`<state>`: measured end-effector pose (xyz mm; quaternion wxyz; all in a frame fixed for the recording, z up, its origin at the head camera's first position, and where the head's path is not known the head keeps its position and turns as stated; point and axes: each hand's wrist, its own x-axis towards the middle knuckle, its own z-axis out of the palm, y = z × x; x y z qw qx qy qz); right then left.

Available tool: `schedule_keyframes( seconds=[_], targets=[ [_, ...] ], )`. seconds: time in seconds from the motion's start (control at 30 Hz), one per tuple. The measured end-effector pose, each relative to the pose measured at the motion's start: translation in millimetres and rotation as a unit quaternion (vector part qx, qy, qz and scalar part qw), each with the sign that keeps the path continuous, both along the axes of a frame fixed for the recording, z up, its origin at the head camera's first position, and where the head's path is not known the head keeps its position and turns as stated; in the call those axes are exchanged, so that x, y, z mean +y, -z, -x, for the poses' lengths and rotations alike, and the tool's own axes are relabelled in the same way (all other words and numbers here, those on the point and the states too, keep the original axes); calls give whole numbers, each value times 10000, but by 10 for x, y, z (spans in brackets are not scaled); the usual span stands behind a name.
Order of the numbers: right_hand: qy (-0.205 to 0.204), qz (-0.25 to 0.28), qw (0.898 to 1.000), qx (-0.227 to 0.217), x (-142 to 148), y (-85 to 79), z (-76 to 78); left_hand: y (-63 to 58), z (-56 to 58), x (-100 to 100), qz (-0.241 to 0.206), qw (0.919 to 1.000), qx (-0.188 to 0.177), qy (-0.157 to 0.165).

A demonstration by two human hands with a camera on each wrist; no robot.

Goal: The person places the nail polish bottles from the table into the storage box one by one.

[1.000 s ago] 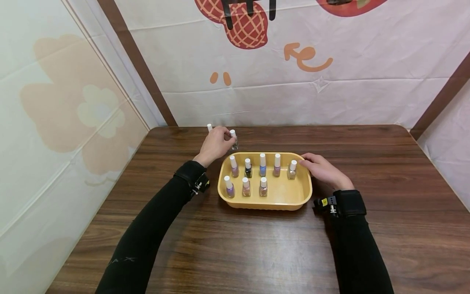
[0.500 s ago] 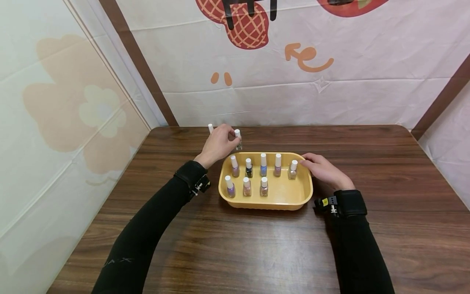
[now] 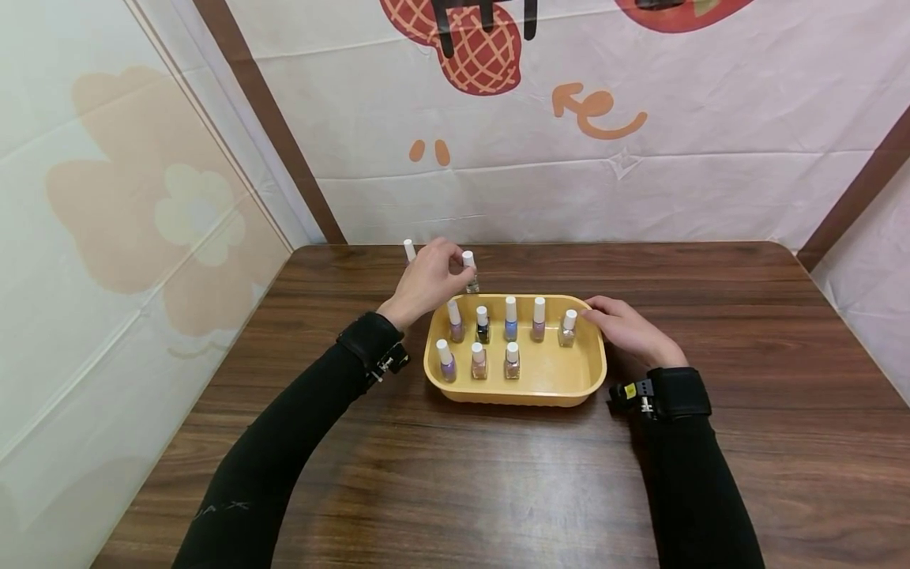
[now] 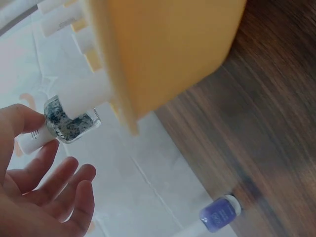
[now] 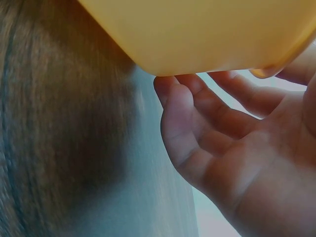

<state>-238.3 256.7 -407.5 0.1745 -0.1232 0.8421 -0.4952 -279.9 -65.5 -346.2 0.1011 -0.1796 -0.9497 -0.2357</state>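
Note:
My left hand [image 3: 430,280] pinches a nail polish bottle [image 4: 69,121] by its white cap, between thumb and index finger. Dark glitter shows through its clear glass. The bottle is just beyond the far left rim of a yellow tray [image 3: 547,393]. My right hand [image 3: 629,330] holds the tray's right end, thumb over the rim; in the right wrist view its fingers [image 5: 177,108] bend against the outer wall. Several white-capped bottles stand in two rows inside, among them a blue one [image 3: 510,328], a dark one [image 3: 483,329] and a purple one [image 3: 446,367].
Behind my left hand another white-capped bottle [image 3: 409,250] stands on the table, partly hidden; the left wrist view shows a purple bottle [image 4: 219,215] on the wood. The brown table [image 3: 455,482] ends at a printed cloth wall [image 3: 569,197]. Another cloth [image 3: 128,261] lines the left side.
My left hand has moved a little to the right with the glitter bottle, along the tray's far rim. The right hand and the tray have stayed in place.

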Motion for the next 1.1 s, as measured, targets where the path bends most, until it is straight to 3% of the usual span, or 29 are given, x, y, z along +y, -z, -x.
schedule_keyframes(
  seconds=[0.43,1.1],
  targets=[
    [-2,-5,10000,-18,-1,-9,-10,-56,-116,100,136,9996,69,238],
    [20,-11,10000,2,3,11,5,-144,-330,274,-79,9965,255,794]
  ],
)
